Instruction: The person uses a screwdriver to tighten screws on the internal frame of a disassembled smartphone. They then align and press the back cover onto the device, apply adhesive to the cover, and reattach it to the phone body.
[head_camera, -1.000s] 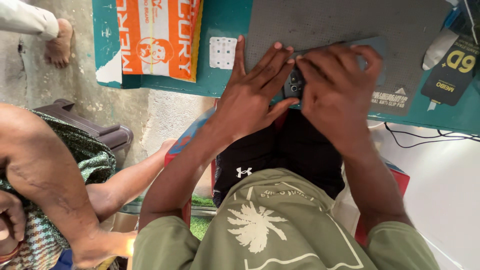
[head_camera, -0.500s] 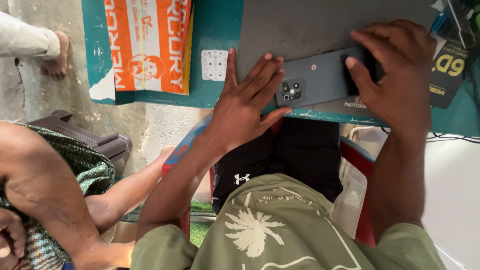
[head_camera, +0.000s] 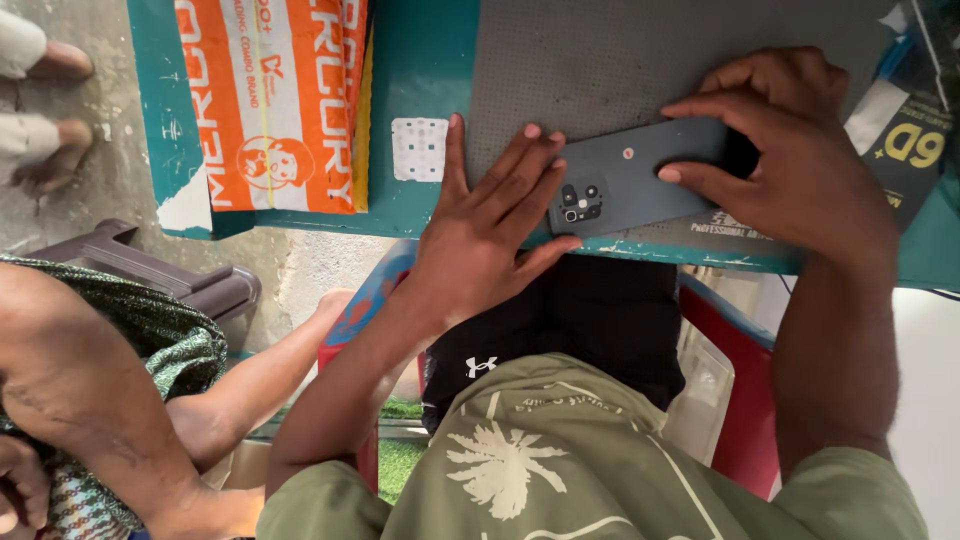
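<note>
A dark grey-blue phone (head_camera: 640, 185) lies back-up near the front edge of a grey work mat (head_camera: 600, 60), its camera cluster toward the left. My left hand (head_camera: 480, 235) rests spread over the camera end, fingers on top and thumb at the phone's lower edge. My right hand (head_camera: 800, 160) grips the other end, thumb and forefinger pressed on the back cover and hiding that end. The mat sits on a teal table (head_camera: 425, 55).
An orange printed package (head_camera: 275, 100) and a small white square piece (head_camera: 418, 150) lie left of the mat. A black-and-yellow packet (head_camera: 905, 150) sits at the right. Another person's arm (head_camera: 90, 400) and a dark stool (head_camera: 190, 285) are at the left. Someone's feet (head_camera: 50, 150) are at the upper left.
My right hand slid from the camera end to the phone's right end, uncovering the back cover. My left hand stayed on the camera end.
</note>
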